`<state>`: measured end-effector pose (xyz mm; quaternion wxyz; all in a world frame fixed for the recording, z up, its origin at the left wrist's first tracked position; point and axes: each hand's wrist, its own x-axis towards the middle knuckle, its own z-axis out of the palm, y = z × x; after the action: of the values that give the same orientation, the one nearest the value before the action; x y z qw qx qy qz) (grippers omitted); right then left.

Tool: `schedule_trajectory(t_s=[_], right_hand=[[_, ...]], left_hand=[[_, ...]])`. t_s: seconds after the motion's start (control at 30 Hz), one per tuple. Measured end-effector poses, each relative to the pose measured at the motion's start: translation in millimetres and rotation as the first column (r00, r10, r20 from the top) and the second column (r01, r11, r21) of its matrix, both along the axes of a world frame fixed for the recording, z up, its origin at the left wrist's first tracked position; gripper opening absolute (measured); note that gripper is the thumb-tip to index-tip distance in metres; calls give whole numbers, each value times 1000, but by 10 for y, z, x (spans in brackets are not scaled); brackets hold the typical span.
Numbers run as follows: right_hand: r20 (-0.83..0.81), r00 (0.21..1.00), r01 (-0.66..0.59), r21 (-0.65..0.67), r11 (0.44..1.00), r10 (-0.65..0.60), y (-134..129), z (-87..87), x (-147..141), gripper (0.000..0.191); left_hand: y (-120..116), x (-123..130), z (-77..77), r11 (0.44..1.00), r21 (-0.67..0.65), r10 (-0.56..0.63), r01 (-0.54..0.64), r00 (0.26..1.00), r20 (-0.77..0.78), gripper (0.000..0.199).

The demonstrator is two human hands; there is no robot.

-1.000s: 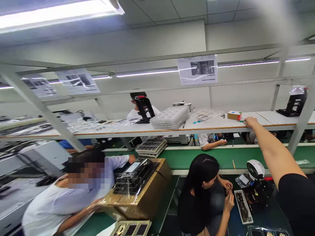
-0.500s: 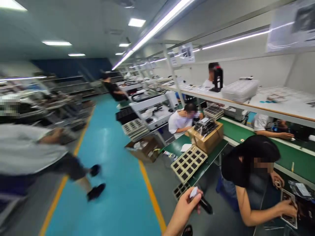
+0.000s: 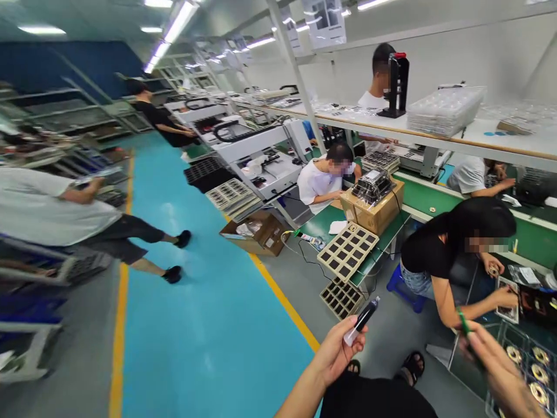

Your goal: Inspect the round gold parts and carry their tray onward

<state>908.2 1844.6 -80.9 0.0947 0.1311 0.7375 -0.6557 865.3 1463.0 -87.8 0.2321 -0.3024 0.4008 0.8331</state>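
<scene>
Black tube (image 3: 366,316) clamped in left fingers (image 3: 342,332); green tool (image 3: 463,320) pinched in right fingers (image 3: 480,339); hanging sheet (image 3: 327,28), print unreadable.

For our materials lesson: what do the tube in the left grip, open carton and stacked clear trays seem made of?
Tube: probably plastic, smooth; its pale end looks translucent, though glass is possible.
Open carton: likely cardboard, matte; its walls are brown.
Stacked clear trays: apparently plastic, glossy; translucent with highlights.
</scene>
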Motion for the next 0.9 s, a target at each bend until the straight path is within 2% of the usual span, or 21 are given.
schedule_trajectory(t_s=[0.07, 0.13, 0.2, 0.3, 0.47, 0.57, 0.77, 0.9], right_hand=[[3, 992, -126, -165, 978, 129, -676, 14, 184, 47], [12, 988, -146, -262, 954, 155, -1253, 15, 262, 47], [16, 995, -92, -295, 951, 102, -1666, 2, 337, 44], [-1, 999, -49, -346, 937, 52, -2076, -6, 528, 41], [22, 999, -16, -469, 883, 30, -2625, 49, 858, 33], [65, 997, 62, -450, 891, -36, -2875, 82, 978, 41], [110, 991, 111, -349, 931, -77, -3097, 138, 1123, 55], [139, 986, 136, -340, 930, -93, -3162, 149, 1202, 58]], left_hand=[[-190, 73, -64, 991, 52, -117, 119, 992, -50, 50], [-405, 143, -98, 962, 83, -252, 261, 962, -102, 55], [-637, 207, -114, 912, 87, -386, 402, 909, -155, 56], [-982, 296, -120, 837, 47, -523, 546, 821, -228, 53], [-1427, 456, -80, 784, -24, -601, 620, 748, -284, 44], [-1605, 556, -33, 763, -53, -627, 644, 718, -304, 40], [-1799, 700, 20, 739, -53, -650, 672, 689, -320, 40], [-1840, 743, 58, 733, -54, -655, 678, 683, -324, 41]])
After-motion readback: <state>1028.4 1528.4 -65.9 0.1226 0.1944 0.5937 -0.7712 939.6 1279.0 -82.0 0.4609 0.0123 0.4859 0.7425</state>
